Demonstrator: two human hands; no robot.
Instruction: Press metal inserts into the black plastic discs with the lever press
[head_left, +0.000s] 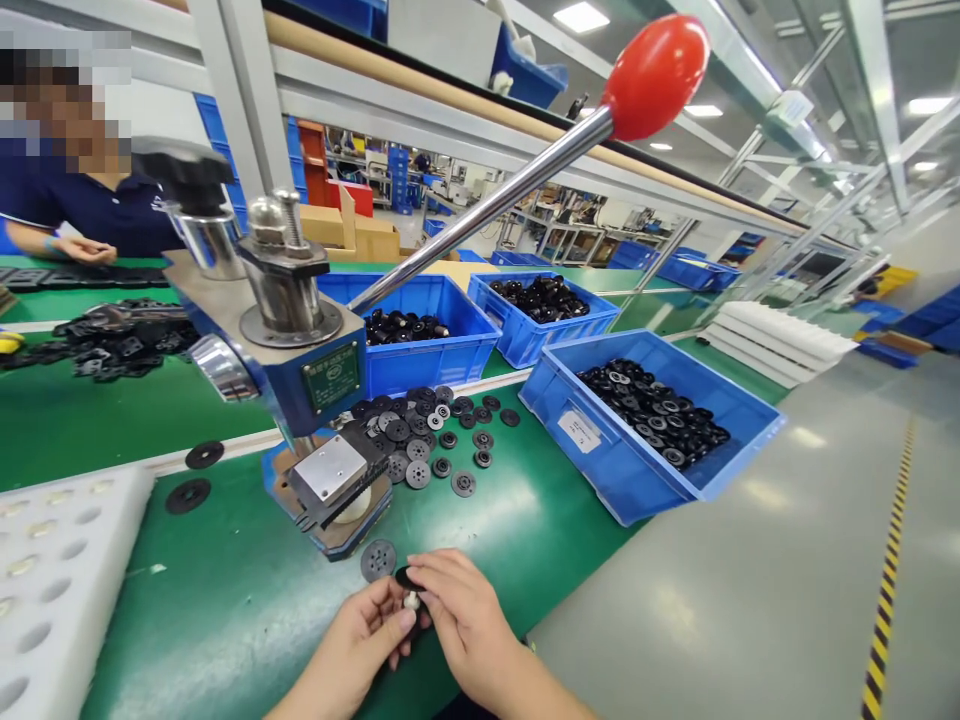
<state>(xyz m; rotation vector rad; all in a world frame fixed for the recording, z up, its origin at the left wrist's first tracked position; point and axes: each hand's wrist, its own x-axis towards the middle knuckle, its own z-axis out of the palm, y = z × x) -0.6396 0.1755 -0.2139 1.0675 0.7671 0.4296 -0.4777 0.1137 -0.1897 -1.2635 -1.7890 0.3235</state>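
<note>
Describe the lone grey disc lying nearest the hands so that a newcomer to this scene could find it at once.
Start at the blue hand press with the red-knobbed lever on the green bench. Just in front of its base, right above the left hand, lies one grey perforated disc. Unlike the pile of discs behind the press, it sits alone.

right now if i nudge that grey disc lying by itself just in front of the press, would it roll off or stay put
The grey disc lies flat on the green mat, so it would likely slide, not roll. It looks thin and stiff, probably light, so a small push may send it far. Lying flush, it may be fiddly to pick up; the left hand and right hand pinch a similar piece by its edge.
</note>
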